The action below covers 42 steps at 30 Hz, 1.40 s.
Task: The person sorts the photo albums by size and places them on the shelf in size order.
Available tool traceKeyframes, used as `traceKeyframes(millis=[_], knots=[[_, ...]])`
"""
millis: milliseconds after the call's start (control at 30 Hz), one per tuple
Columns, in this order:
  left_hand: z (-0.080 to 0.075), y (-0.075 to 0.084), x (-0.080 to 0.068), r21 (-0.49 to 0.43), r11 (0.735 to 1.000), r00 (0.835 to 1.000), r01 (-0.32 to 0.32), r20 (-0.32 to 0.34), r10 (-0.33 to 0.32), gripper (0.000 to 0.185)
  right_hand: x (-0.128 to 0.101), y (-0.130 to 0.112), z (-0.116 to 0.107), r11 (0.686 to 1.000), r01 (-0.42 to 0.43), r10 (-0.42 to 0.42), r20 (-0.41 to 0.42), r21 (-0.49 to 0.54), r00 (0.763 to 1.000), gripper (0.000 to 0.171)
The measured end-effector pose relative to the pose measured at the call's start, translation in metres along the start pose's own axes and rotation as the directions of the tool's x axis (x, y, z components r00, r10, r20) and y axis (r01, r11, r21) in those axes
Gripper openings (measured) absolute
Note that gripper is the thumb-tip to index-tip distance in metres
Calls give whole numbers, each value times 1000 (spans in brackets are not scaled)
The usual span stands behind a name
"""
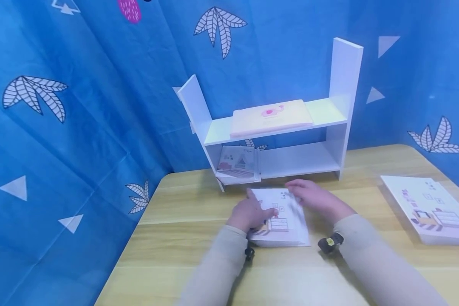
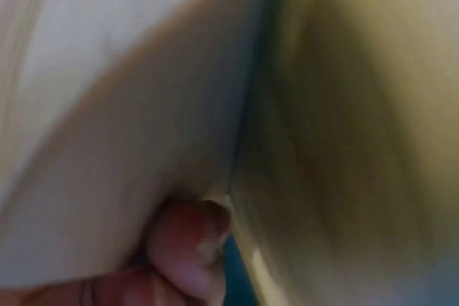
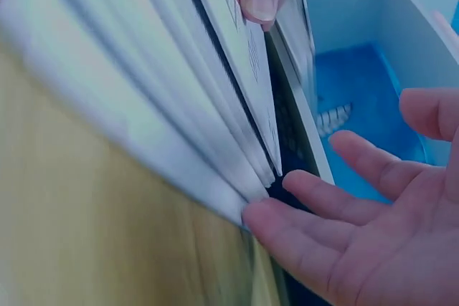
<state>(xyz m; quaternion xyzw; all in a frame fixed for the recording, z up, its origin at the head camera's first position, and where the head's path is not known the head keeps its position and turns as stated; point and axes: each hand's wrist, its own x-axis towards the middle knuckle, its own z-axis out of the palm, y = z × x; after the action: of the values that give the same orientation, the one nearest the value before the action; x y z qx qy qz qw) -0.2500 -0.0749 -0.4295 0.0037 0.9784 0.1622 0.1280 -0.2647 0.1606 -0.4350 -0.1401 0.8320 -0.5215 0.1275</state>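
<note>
A stack of several thin white books point(image 1: 290, 227) with a drawn room scene on the top cover sits on the table, in front of the small white shelf. My left hand point(image 1: 250, 211) grips its left side, thumb across the cover. The left wrist view is blurred; curled fingertips point(image 2: 190, 245) show there beside a pale surface. At the stack's far right corner is my right hand point(image 1: 315, 197). Its fingers point(image 3: 308, 245) are spread and loosely extended in the right wrist view, one fingertip at the books' edges point(image 3: 193, 141). Nothing is held in that hand.
The white shelf point(image 1: 338, 85) stands at the back with a pink elephant-print item point(image 1: 271, 117) on its upper board. More books point(image 1: 239, 163) lean in its lower left. Another white stack point(image 1: 430, 210) lies at right on the wooden table point(image 1: 168, 238). Behind hangs a blue curtain point(image 1: 99, 148).
</note>
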Motion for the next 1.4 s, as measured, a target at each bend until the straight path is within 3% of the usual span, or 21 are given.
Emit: traceKeyframes(millis=[233,467,667,800,933,1033,1300,1400], knots=[[12,21,4,13,998,998,-55,3,55,122,-9,8,-22,996,-50,53,-41,79,998,57],[16,17,5,-175,983,998,-50,12,53,125,-18,14,-32,976,-60,66,-24,207,998,60],[14,7,12,-370,924,992,-96,38,118,117,-21,20,-44,949,-87,90,4,302,996,63],[16,-2,20,-486,867,986,-106,61,154,89,-19,25,-46,924,-90,83,34,372,996,63],[16,-6,24,-566,821,984,-72,93,150,66,-16,32,-47,875,-86,71,50,475,996,63],[16,-7,24,-571,817,984,-73,91,151,62,-14,37,-49,844,-89,74,50,530,996,64],[14,-10,23,-540,836,984,-96,74,161,60,-10,41,-48,813,-94,103,18,575,995,66],[13,-12,23,-551,828,978,-105,92,186,60,-9,41,-47,796,-101,132,-9,597,991,67]])
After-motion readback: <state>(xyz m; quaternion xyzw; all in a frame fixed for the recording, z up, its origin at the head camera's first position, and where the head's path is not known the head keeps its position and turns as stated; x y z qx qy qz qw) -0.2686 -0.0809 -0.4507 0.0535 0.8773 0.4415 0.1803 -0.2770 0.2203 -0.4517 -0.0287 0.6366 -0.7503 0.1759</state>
